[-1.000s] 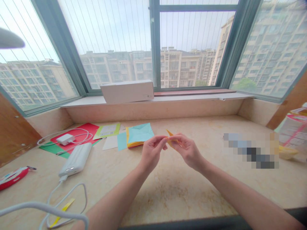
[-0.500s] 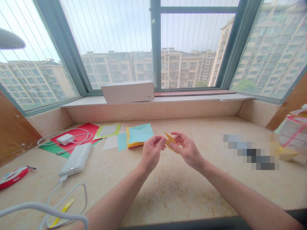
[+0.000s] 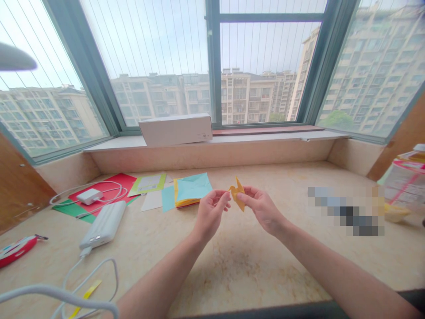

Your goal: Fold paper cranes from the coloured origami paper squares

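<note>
A small yellow origami crane (image 3: 238, 196) is held up over the stone counter, one pointed wing upward, the other downward, and a bent tip facing left. My right hand (image 3: 264, 207) pinches its body from the right between thumb and fingers. From the left, the thumb and curled fingers of my left hand (image 3: 214, 208) close at the bent tip; the exact contact is hard to see. Just behind my left hand lies a stack of coloured paper (image 3: 192, 187), light blue on top with yellow sheets below.
Left on the counter (image 3: 212, 283) are a white power bank (image 3: 104, 223), a charger plug (image 3: 89, 196) with cables, red paper (image 3: 124, 179), and a red-and-white item (image 3: 20, 250). A white box (image 3: 175, 130) stands on the sill. Right are a blurred-out object (image 3: 347, 212) and a clear container (image 3: 407, 184).
The crane has turned in my right hand, so its wings now stand nearly upright and the bent tip shows beside my left fingers. Both hands stay about where they were.
</note>
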Demonstrator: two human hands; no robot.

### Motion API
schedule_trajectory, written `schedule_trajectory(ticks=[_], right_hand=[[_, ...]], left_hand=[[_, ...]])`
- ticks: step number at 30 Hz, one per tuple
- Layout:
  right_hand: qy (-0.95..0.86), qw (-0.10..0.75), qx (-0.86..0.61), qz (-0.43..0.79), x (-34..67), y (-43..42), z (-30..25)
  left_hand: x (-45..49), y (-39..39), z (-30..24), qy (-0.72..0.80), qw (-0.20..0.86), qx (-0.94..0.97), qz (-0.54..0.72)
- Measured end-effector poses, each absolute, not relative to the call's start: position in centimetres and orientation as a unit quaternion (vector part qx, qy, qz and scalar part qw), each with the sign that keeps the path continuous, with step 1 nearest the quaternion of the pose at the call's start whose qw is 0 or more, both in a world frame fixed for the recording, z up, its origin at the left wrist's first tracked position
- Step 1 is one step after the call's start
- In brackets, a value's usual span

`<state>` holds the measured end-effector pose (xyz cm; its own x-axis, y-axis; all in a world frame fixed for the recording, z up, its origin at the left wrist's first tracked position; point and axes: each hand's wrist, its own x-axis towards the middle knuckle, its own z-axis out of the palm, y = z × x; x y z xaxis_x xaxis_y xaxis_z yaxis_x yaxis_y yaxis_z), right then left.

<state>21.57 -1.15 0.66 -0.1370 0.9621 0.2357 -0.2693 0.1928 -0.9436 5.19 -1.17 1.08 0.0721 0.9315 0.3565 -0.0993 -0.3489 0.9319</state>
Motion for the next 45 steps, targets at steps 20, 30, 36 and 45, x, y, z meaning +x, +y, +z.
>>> schedule_trajectory(ticks=[20,30,36,45], right_hand=[[-0.530,0.555,-0.313,0.560,21.43,-1.35,0.75],[-0.525,0.555,-0.318,0.561,21.24,-1.43,0.77],[-0.529,0.553,-0.316,0.560,21.30,-1.34,0.65],[-0.507,0.583,-0.311,0.553,21.01,-1.46,0.83]], left_hand=[[4.95,-1.03,0.97,0.346,0.441,0.597,0.574],[4.82,-1.03,0.92,0.361,0.392,0.614,0.583],[4.79,-1.34,1.26,0.375,0.377,0.622,0.575],[4.95,-1.15,0.94,0.360,0.410,0.607,0.578]])
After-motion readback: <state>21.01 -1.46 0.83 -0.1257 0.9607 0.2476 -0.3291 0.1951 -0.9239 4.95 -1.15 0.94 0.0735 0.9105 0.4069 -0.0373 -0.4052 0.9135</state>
